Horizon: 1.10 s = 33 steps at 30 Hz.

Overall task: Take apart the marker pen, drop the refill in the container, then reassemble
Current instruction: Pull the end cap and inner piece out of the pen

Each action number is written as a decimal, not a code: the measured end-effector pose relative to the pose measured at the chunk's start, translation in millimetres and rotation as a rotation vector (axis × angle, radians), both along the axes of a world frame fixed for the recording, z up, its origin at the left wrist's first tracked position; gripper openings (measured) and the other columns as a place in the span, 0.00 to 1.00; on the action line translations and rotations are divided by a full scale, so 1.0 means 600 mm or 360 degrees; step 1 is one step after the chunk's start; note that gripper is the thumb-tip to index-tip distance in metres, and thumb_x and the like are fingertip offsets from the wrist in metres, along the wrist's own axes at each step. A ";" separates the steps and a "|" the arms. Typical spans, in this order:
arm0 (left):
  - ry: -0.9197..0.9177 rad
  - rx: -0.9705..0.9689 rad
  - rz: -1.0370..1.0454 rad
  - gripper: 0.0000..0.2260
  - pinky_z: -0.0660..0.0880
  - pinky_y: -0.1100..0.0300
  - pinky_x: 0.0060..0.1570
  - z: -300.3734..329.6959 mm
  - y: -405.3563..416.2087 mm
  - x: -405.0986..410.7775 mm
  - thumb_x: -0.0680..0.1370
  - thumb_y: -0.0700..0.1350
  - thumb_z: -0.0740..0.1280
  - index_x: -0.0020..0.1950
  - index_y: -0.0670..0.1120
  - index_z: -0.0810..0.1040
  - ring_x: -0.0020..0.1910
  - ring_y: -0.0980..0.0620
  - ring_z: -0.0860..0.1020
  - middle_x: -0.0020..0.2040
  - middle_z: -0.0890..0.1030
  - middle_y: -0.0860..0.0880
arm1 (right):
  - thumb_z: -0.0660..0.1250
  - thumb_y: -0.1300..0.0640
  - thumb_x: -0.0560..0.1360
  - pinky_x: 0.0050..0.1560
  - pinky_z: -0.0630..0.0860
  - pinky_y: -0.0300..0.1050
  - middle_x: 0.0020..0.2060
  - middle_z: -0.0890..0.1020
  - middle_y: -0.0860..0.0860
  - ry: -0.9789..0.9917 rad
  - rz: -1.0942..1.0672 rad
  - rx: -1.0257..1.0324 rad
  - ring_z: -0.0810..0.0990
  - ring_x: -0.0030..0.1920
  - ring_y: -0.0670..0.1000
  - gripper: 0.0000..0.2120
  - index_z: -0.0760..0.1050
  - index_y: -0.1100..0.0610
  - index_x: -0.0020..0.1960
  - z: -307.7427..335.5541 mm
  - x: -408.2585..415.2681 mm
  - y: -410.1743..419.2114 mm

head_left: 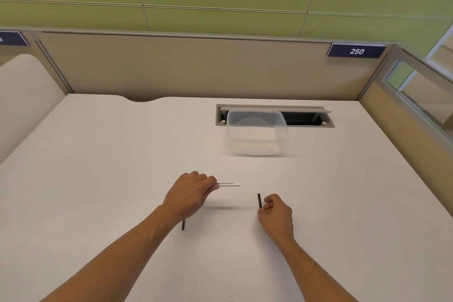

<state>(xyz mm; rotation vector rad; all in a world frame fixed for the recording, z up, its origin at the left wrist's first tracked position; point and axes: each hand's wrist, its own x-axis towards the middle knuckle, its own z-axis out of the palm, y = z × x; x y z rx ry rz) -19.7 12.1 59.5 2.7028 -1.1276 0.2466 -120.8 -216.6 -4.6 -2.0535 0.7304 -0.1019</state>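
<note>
1. Your right hand (277,213): closed in a pinch on one thin black rod-shaped refill (259,201). The rod stands nearly upright from your fingertips, its long axis pointing away from you.
2. Your left hand (190,193): closed on one white cylindrical marker barrel with printed lettering (229,184), gripped at its left end. Its long axis runs left to right and its free end points toward your right hand. Both are held just above the white desk top (98,154), judging by the shadow below.
3. One clear, lidless plastic container with rounded corners (256,133): it stands well beyond both hands, partly over the grey cable hatch (306,115), forward and slightly left of the refill. Your right hand is the nearer and already holds the refill, so the drop looks like a straight reach forward.
4. One short black piece (182,224) lies on the desk, half hidden under your left forearm; probably the cap or end plug, but you cannot tell which.
5. Count: refill one, barrel one, container one, loose black piece one, hands two. The container looks empty.
</note>
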 end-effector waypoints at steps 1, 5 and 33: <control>0.0003 0.0003 -0.0003 0.19 0.62 0.56 0.32 0.000 0.000 0.000 0.80 0.57 0.48 0.43 0.48 0.73 0.31 0.47 0.66 0.31 0.72 0.50 | 0.67 0.68 0.70 0.37 0.72 0.35 0.37 0.79 0.50 -0.0006 -0.0020 0.0022 0.78 0.37 0.49 0.10 0.75 0.56 0.48 0.001 0.001 0.000; 0.0045 0.0025 -0.0039 0.20 0.64 0.55 0.34 0.002 0.000 -0.001 0.80 0.57 0.47 0.45 0.48 0.74 0.33 0.47 0.68 0.33 0.74 0.50 | 0.71 0.60 0.73 0.38 0.73 0.37 0.40 0.82 0.50 -0.0114 -0.0203 0.0196 0.81 0.41 0.50 0.03 0.77 0.54 0.46 0.012 0.007 0.004; 0.0073 -0.0405 -0.0195 0.17 0.62 0.51 0.67 0.009 -0.028 0.007 0.77 0.53 0.64 0.65 0.51 0.76 0.72 0.46 0.64 0.70 0.71 0.47 | 0.68 0.63 0.77 0.39 0.81 0.42 0.38 0.83 0.57 0.0055 0.0654 0.1710 0.82 0.36 0.51 0.09 0.81 0.65 0.56 0.104 0.067 0.028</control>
